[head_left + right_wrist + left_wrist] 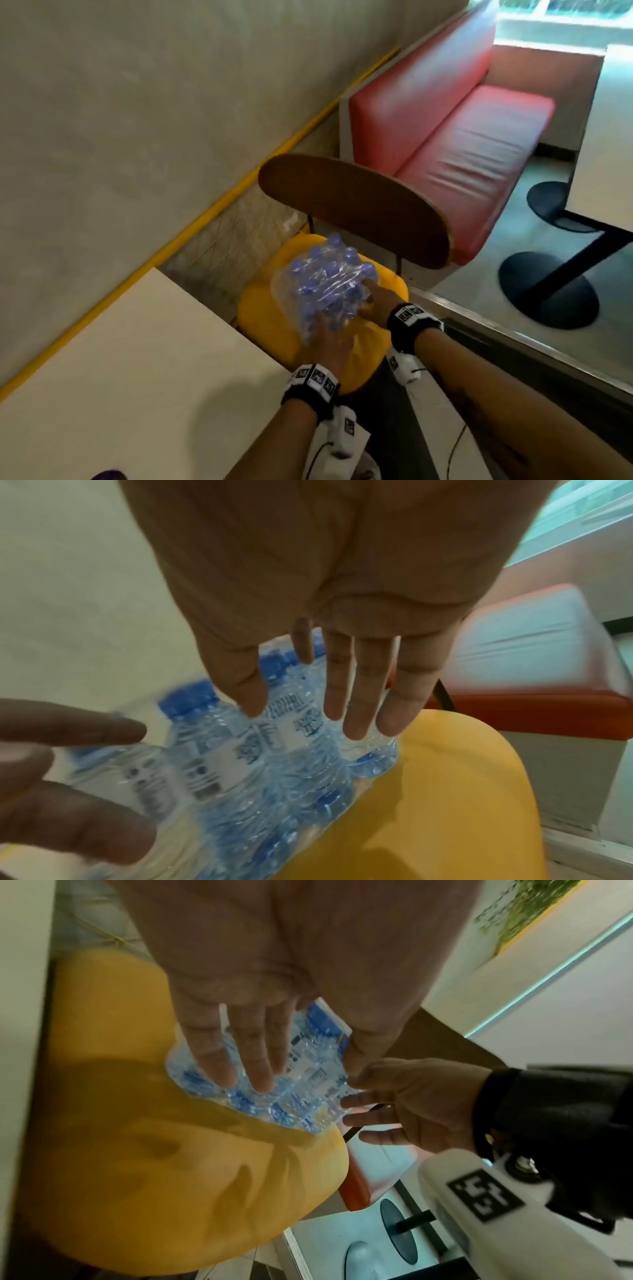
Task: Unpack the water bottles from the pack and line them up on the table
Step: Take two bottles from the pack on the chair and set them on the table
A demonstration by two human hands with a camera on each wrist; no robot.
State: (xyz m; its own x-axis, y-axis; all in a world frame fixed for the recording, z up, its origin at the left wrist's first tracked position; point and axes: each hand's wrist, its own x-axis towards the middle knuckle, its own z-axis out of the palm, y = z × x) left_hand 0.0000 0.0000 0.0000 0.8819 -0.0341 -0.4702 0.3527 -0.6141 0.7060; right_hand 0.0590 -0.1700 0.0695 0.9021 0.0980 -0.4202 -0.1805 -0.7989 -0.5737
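Note:
A shrink-wrapped pack of small water bottles (325, 284) with blue caps lies on the yellow seat (260, 308) of a chair, beside the cream table (137, 377). My left hand (329, 339) reaches to the pack's near side, its straight fingers (246, 1056) laid against the wrap. At the pack's right side is my right hand (376, 301), also with straight fingers (342, 691) spread over the bottles (257, 764). The pack (308, 1069) sits between the two palms, and neither hand curls round it. No bottle stands on the table.
The chair's brown backrest (359, 209) rises just behind the pack. A red bench (462, 137) stands beyond it, along the grey wall (137, 102). At the right a second table (603, 154) stands on black round bases (548, 291).

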